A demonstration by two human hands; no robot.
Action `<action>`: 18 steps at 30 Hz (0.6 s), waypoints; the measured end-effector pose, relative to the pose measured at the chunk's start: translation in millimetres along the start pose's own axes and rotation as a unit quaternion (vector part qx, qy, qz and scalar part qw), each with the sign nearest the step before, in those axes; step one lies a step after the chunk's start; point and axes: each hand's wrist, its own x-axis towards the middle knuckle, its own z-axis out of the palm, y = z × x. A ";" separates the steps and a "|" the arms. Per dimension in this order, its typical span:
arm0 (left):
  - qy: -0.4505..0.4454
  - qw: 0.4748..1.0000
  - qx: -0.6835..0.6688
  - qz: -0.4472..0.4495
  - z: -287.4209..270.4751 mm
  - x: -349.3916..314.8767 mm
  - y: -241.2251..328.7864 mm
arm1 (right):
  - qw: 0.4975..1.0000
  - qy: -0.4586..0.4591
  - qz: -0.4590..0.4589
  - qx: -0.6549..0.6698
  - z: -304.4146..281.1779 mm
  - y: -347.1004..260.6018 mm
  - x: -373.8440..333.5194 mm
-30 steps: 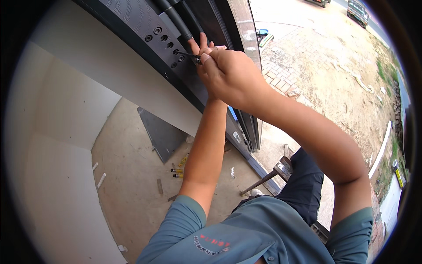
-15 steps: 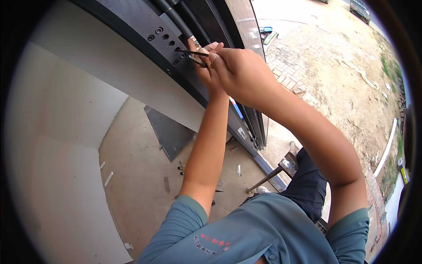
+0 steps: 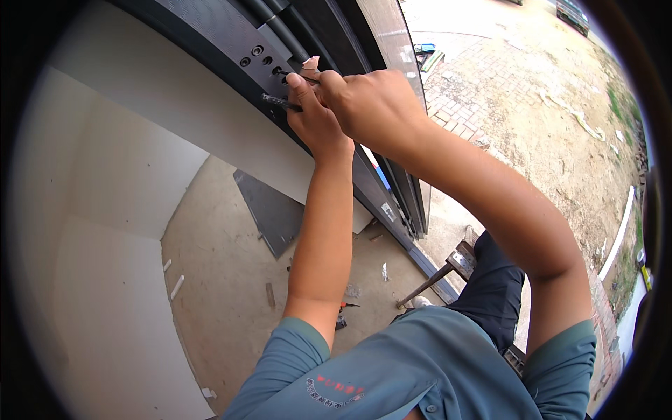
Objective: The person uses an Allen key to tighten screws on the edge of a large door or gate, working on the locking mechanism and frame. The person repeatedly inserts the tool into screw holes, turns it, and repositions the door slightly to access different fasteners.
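Observation:
A dark metal door frame [image 3: 199, 24] crosses the upper view, with a row of round screw holes [image 3: 256, 52] in it. My right hand [image 3: 374, 105] is closed around a thin black hex key [image 3: 306, 78], whose tip meets one of the holes. Just left of it, my left hand [image 3: 318, 126] has its thumb up against the frame by the lower holes. A second black, rod-like tool [image 3: 280, 103] sticks out leftward from its grip, most likely another hex key. My fingers hide the lowest holes and part of both tools.
A hinge cylinder [image 3: 287, 35] runs beside the holes. Below lie a dark panel [image 3: 269, 210] and small tools [image 3: 343, 315] on the floor. A metal-legged stool [image 3: 458, 262] stands by my leg. Paving and bare soil [image 3: 518, 119] stretch outside at right.
My left hand has turned, bringing its thumb to the frame and its black tool out to the left. The right hand has moved slightly left, its hex key still at the holes.

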 end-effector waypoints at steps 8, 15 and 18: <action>0.011 0.990 -0.124 -0.072 2.5 3.5 21.0 | 0.993 0.042 -0.065 -0.091 -13.3 10.6 3.3; 0.066 0.989 -0.096 -0.093 14.2 4.2 22.3 | 0.908 -0.048 0.240 0.341 -17.9 -4.9 -7.4; 0.067 0.985 -0.108 -0.118 4.9 9.2 17.4 | 0.962 -0.021 0.166 0.216 -30.1 -1.9 -9.4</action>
